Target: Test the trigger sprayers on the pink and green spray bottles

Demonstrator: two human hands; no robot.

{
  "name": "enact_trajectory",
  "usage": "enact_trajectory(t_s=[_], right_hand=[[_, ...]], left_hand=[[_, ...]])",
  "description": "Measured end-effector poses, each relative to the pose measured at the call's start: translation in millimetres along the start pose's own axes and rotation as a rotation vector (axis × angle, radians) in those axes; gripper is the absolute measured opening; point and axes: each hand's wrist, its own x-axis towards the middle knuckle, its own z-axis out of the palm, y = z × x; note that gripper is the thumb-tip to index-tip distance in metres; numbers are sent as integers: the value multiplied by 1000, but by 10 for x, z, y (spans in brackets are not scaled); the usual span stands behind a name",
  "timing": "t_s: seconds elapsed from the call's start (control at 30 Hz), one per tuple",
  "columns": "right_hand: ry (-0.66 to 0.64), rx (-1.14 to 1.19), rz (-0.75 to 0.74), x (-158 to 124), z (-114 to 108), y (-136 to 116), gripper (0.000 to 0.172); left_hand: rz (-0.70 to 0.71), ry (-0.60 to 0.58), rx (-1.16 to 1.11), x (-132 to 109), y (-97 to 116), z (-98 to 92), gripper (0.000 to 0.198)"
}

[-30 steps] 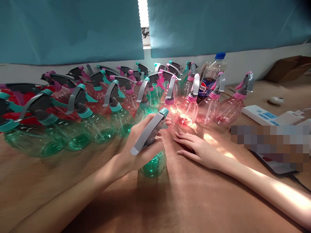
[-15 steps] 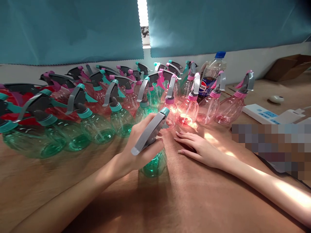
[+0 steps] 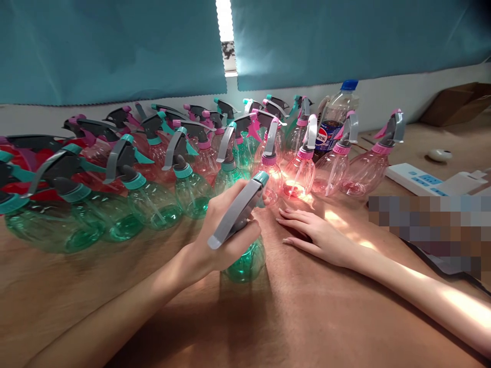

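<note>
My left hand [image 3: 226,225] is closed around the neck of a green spray bottle [image 3: 247,260], which stands on the wooden table [image 3: 307,317]. Its grey spray head with a teal nozzle shows above my fingers and points away from me; the trigger is mostly hidden. My right hand [image 3: 312,232] lies palm down on the table to the right of that bottle, fingers stretched out and holding nothing. Just beyond my right fingertips stands a pink spray bottle [image 3: 297,176]. A green spray bottle [image 3: 230,176] stands right behind my left hand.
Several green spray bottles [image 3: 153,204] and pink ones [image 3: 364,168] form rows across the back. A cola bottle [image 3: 330,128] with a blue cap stands behind them. On the right are a white power strip [image 3: 414,179], a computer mouse [image 3: 439,155] and a cardboard box [image 3: 456,105].
Almost nothing differs. The view has shifted very slightly; my left hand keeps its hold on the green spray bottle and my right hand stays flat on the table.
</note>
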Motion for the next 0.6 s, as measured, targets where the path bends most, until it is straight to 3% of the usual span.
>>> enact_trajectory(t_s=[0.6], right_hand=[[-1, 23, 13, -7, 10, 9, 46]], left_hand=[[8, 11, 62, -15, -12, -10, 9]])
